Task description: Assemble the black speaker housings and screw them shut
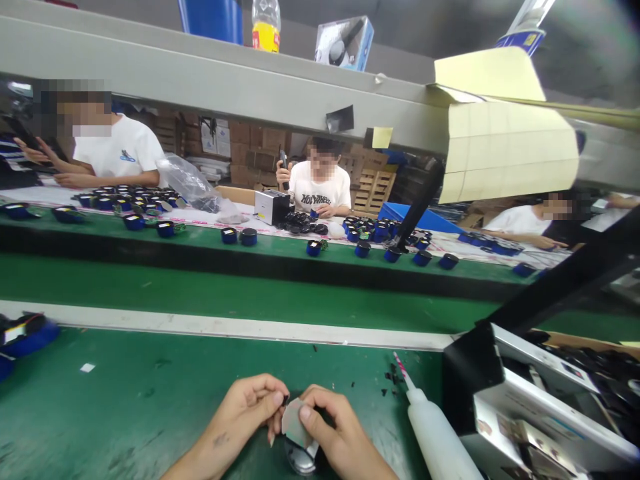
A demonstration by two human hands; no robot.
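Note:
Low in the middle of the head view, my two hands meet over the green bench. My left hand (pixel 250 407) is closed, its thumb and forefinger pinching a small black piece (pixel 286 401) too little to identify. A thin, pale, rounded flat piece (pixel 294 421) is gripped between the thumb and fingers of my right hand (pixel 333 417). Just under it shows a round, shiny silver part with a dark rim (pixel 301 461), partly covered by the flat piece and my right hand. Whether the two are joined, I cannot tell.
To the right lie a white squeeze bottle (pixel 440 433) with a pink-marked nozzle, black scraps (pixel 393 380) and a silver-and-black machine (pixel 545 400). Blue round units (pixel 30 337) sit at left. Beyond a white rail (pixel 225 325), more units line the far bench, where several people sit.

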